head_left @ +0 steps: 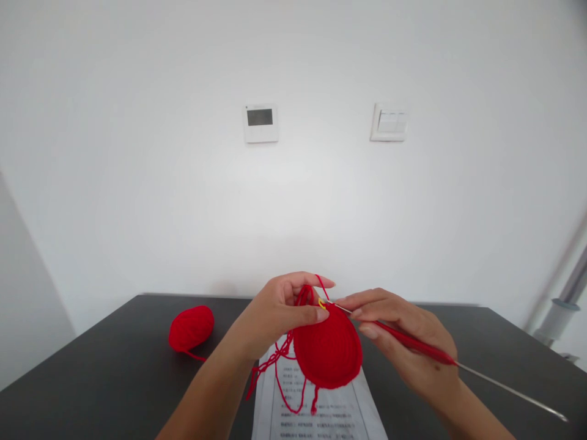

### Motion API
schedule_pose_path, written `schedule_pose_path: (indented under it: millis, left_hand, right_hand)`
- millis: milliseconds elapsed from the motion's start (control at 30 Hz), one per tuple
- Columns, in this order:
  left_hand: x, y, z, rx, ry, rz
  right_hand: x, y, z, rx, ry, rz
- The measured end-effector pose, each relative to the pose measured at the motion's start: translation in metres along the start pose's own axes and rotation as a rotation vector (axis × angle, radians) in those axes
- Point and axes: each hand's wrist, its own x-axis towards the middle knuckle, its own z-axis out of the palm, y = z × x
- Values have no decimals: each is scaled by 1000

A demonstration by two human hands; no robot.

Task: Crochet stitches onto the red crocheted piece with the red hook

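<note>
My left hand [293,302] pinches the upper edge of a round red crochet piece [328,348], thumb in front, with red yarn running over its raised index finger. A small yellow stitch marker [321,304] sits at that edge beside the thumb. In my right hand [408,330] is a crochet hook [415,343] with a red handle and a long metal shaft trailing to the lower right. Its thin front end meets the top edge of the crochet piece by the marker; the exact loop there is too small to make out. Loose red strands hang below my left hand.
A ball of red yarn [191,328] lies at the left on the dark table [110,366]. Printed paper sheets [321,421] lie beneath the crochet piece. Behind the table rises a white wall with a thermostat panel [260,124] and a light switch [389,122]. Pipes [562,311] stand at the right.
</note>
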Motion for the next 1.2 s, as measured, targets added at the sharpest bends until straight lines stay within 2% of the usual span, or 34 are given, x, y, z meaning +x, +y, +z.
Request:
schedule_pose_path:
  millis: [167,400,533,767,1200]
  left_hand:
    - [0,1,1,15,1,-40]
    - [0,1,0,52,-26,-71]
    - [0,2,0,63,-43,-75]
    - [-1,4,1,150,-65,-88]
    - [-2,4,6,279,-28,-79]
  right_hand:
    - [1,1,-3,129,-19,84]
    - [0,11,-3,542,-49,280]
    - [-2,17,-5,677,-96,351]
    - [-3,16,-16,587,-209,380]
    - [0,10,-24,364,-347,322]
